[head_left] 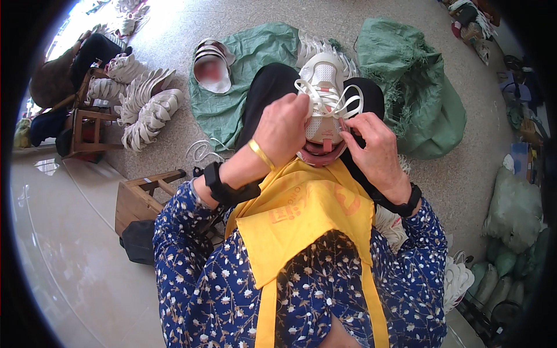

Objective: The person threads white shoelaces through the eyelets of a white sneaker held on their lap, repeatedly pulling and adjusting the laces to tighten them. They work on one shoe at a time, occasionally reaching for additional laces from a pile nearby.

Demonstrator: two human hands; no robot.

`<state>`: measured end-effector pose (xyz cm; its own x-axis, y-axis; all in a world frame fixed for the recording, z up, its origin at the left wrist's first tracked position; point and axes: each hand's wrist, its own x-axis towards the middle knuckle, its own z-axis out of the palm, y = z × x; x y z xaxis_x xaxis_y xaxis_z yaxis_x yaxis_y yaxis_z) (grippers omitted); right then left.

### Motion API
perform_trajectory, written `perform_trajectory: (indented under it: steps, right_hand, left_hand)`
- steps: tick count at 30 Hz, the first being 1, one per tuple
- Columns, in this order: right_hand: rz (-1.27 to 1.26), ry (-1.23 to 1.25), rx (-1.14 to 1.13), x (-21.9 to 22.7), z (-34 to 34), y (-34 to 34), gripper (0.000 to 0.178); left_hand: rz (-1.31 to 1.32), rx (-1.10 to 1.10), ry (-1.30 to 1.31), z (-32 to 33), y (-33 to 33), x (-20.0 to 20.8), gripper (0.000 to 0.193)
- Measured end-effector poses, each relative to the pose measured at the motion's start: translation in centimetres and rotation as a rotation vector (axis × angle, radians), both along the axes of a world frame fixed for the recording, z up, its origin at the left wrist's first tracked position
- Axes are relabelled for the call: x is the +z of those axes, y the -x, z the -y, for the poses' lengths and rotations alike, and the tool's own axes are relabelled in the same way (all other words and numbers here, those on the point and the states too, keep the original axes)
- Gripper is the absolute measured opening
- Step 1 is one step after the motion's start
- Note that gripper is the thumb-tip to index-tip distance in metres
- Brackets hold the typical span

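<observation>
A white sneaker (322, 74) with pink accents rests on my lap between the dark-trousered knees, its toe pointing away from me. White shoelaces (352, 100) stand up in loops over its tongue. My left hand (282, 129) is closed at the left side of the lacing, its fingertips on the lace and partly hidden. On the other side, my right hand (372, 139) pinches the lace with thumb and forefinger beside the shoe's collar. A yellow apron (307, 200) lies over my lap, below the heel.
Beyond my knees, green woven sacks (415, 87) lie on the floor, one under a stack of shoe pieces (212, 66). Several white shoe uppers (148, 107) are heaped at left, near a wooden stool (142, 200). Another person (96, 55) sits far left. Bags (513, 211) line the right side.
</observation>
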<state>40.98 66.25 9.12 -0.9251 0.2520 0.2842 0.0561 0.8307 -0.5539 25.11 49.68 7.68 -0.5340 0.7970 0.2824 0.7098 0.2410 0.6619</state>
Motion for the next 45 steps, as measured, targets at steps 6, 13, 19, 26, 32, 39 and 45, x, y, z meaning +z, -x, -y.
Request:
perform_trajectory:
  steps: [6, 13, 19, 26, 32, 39, 45]
  right_hand:
    - [0.084, 0.272, -0.094, 0.1, 0.0, 0.1, 0.014]
    - [-0.030, -0.165, 0.065, -0.1, 0.0, 0.2, 0.018]
    - [0.091, -0.463, 0.121, 0.5, 0.5, 1.0, 0.014]
    - [-0.121, -0.497, 0.215, -0.1, -0.3, 2.0, 0.013]
    - [-0.180, -0.102, 0.351, -0.6, 1.3, 1.3, 0.016]
    - [0.057, 0.623, 0.399, 1.4, 3.4, 1.4, 0.006]
    - [0.240, 0.869, 0.340, 1.7, 3.6, 2.0, 0.002]
  left_hand:
    - [0.250, 0.062, -0.078, 1.4, 0.8, -0.9, 0.017]
    - [0.297, 0.079, -0.105, 1.7, -0.3, -1.5, 0.014]
    - [0.113, -0.051, -0.185, 1.8, -0.4, -1.4, 0.015]
    - [-0.012, -0.025, -0.120, 2.3, -0.8, -1.4, 0.016]
    - [0.007, -0.005, -0.125, 2.2, -1.1, -1.7, 0.016]
    - [0.030, 0.026, -0.114, 2.2, -1.2, -1.9, 0.017]
    - [0.050, 0.037, -0.123, 2.4, -1.2, -2.1, 0.016]
